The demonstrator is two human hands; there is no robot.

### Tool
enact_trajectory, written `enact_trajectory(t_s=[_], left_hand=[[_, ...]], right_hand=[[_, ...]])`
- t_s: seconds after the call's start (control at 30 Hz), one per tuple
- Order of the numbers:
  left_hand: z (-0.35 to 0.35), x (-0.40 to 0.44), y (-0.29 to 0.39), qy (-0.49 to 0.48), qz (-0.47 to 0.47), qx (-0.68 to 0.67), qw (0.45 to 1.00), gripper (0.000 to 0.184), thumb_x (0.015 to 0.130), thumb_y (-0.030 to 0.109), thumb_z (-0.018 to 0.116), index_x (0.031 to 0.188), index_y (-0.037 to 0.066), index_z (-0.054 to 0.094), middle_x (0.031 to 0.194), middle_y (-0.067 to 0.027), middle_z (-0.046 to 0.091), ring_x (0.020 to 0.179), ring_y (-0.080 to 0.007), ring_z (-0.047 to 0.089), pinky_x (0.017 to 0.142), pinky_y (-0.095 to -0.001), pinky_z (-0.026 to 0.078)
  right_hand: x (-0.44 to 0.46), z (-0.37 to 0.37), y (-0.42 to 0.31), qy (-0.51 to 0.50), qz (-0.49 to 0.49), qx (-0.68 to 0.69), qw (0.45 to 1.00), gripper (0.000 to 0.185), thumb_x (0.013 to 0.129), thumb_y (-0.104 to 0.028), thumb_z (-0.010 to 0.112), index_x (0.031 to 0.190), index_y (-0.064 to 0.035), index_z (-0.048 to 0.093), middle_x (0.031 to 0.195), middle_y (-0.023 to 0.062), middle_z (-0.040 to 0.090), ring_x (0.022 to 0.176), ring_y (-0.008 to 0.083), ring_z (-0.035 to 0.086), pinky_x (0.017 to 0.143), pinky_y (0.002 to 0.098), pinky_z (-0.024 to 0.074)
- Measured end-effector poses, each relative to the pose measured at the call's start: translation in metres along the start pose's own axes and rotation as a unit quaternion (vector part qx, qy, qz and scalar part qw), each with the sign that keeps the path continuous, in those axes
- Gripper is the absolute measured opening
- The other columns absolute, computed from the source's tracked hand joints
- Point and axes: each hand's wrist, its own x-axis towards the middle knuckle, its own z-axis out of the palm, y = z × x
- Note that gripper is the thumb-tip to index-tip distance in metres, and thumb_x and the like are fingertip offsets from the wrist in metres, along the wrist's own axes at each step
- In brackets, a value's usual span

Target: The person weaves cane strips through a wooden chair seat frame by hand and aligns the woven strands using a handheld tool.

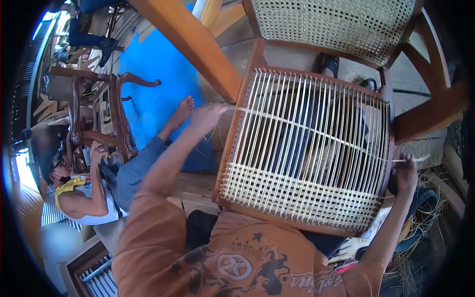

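Observation:
A wooden chair seat frame lies over my lap, strung with pale cane strands running front to back. Cross strands are woven in near the edge closest to me. One long cane strand stretches diagonally over the seat between my hands. My left hand, slightly blurred, is closed on one end beyond the frame's left side. At the right side my right hand pinches the strand, whose tip sticks out past the fingers.
Above the seat is a woven cane backrest, with thick wooden pieces around it. A co-worker sits at the left beside a carved chair frame. A blue sheet covers part of the floor. Loose cane lies at right.

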Motion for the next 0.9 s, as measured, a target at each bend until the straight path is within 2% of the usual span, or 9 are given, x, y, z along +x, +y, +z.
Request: enact_trajectory(t_s=[0.07, 0.1, 0.17, 0.3, 0.47, 0.5, 0.63, 0.77, 0.9], left_hand=[[-0.031, -0.002, -0.086, -0.016, 0.043, 0.199, 0.979, 0.027, 0.094, 0.024, 0.045, 0.095, 0.006, 0.066, 0.087, -0.0165, 0.067, 0.085, -0.0332, 0.064, 0.073, -0.0504, 0.05], [-0.05, 0.006, -0.188, -0.008, -0.245, 0.077, 0.967, 0.033, 0.094, 0.028, 0.043, 0.094, 0.006, 0.067, 0.091, -0.0167, 0.068, 0.088, -0.0321, 0.065, 0.074, -0.0495, 0.05], [-0.109, -0.004, -0.326, 0.1, -0.364, 0.117, 0.919, 0.039, 0.097, 0.033, 0.039, 0.102, 0.004, 0.066, 0.091, -0.0171, 0.069, 0.087, -0.0345, 0.067, 0.073, -0.0478, 0.052], [-0.144, 0.037, -0.25, 0.176, -0.157, 0.404, 0.884, 0.021, 0.087, 0.017, 0.052, 0.096, 0.003, 0.065, 0.091, -0.0173, 0.066, 0.088, -0.0371, 0.063, 0.077, -0.0489, 0.049], [-0.012, 0.047, -0.067, 0.271, 0.122, -0.064, 0.953, 0.034, 0.094, 0.012, 0.039, 0.122, -0.002, 0.054, 0.112, -0.0237, 0.062, 0.101, -0.0409, 0.058, 0.091, -0.0455, 0.046], [0.032, 0.051, -0.076, 0.116, -0.057, -0.177, 0.976, 0.034, 0.098, 0.018, 0.034, 0.117, -0.002, 0.055, 0.109, -0.0232, 0.064, 0.103, -0.0394, 0.06, 0.09, -0.0428, 0.046], [0.048, 0.025, 0.003, 0.081, -0.18, -0.494, 0.847, 0.029, 0.097, 0.022, 0.04, 0.111, 0.0, 0.054, 0.105, -0.0237, 0.064, 0.1, -0.0424, 0.06, 0.083, -0.0429, 0.048], [0.066, 0.017, 0.016, 0.19, -0.157, -0.363, 0.899, 0.028, 0.097, 0.018, 0.042, 0.116, 0.002, 0.054, 0.099, -0.0145, 0.065, 0.088, -0.0328, 0.06, 0.078, -0.0409, 0.048], [0.059, 0.053, -0.058, 0.355, -0.122, -0.189, 0.907, 0.025, 0.097, 0.02, 0.039, 0.11, 0.005, 0.054, 0.1, -0.0253, 0.064, 0.094, -0.0472, 0.059, 0.078, -0.0532, 0.047]], right_hand=[[-0.001, -0.003, -0.006, 0.004, -0.024, -0.016, 1.0, 0.014, 0.096, -0.018, 0.056, 0.105, -0.0087, 0.06, 0.103, 0.0044, 0.063, 0.098, 0.0177, 0.058, 0.086, 0.0336, 0.0448], [-0.008, 0.01, -0.006, 0.064, -0.032, -0.033, 0.997, 0.014, 0.095, -0.018, 0.057, 0.105, -0.0089, 0.06, 0.103, 0.0028, 0.063, 0.096, 0.0169, 0.058, 0.084, 0.0329, 0.0451], [-0.018, 0.049, 0.0, 0.117, 0.009, -0.052, 0.992, 0.012, 0.095, -0.017, 0.058, 0.103, -0.0087, 0.061, 0.105, 0.002, 0.064, 0.096, 0.0168, 0.058, 0.085, 0.0336, 0.0452], [-0.008, 0.037, 0.015, 0.072, 0.0, -0.03, 0.997, 0.016, 0.095, -0.016, 0.057, 0.108, -0.009, 0.062, 0.11, 0.0029, 0.065, 0.104, 0.0184, 0.057, 0.089, 0.035, 0.0459], [0.001, -0.004, 0.006, 0.145, -0.022, -0.053, 0.988, 0.024, 0.093, -0.017, 0.059, 0.116, -0.0099, 0.063, 0.11, 0.0028, 0.066, 0.102, 0.0166, 0.059, 0.085, 0.0328, 0.0471], [0.003, -0.009, 0.004, 0.139, -0.005, -0.067, 0.988, 0.024, 0.094, -0.017, 0.059, 0.116, -0.0101, 0.062, 0.109, 0.0022, 0.066, 0.101, 0.0163, 0.059, 0.083, 0.0325, 0.047], [0.004, -0.015, -0.007, 0.176, -0.013, -0.115, 0.978, 0.023, 0.093, -0.018, 0.061, 0.116, -0.0119, 0.061, 0.105, -0.0003, 0.065, 0.095, 0.0143, 0.058, 0.078, 0.0322, 0.0459], [0.013, -0.034, -0.021, 0.197, -0.03, -0.125, 0.972, 0.018, 0.093, -0.017, 0.062, 0.111, -0.0135, 0.062, 0.1, -0.0011, 0.065, 0.09, 0.0119, 0.06, 0.073, 0.0286, 0.046], [0.016, 0.038, -0.002, 0.246, -0.064, -0.202, 0.946, 0.009, 0.089, -0.011, 0.066, 0.096, -0.0132, 0.06, 0.085, -0.0006, 0.064, 0.072, 0.0086, 0.058, 0.059, 0.0237, 0.0436]])
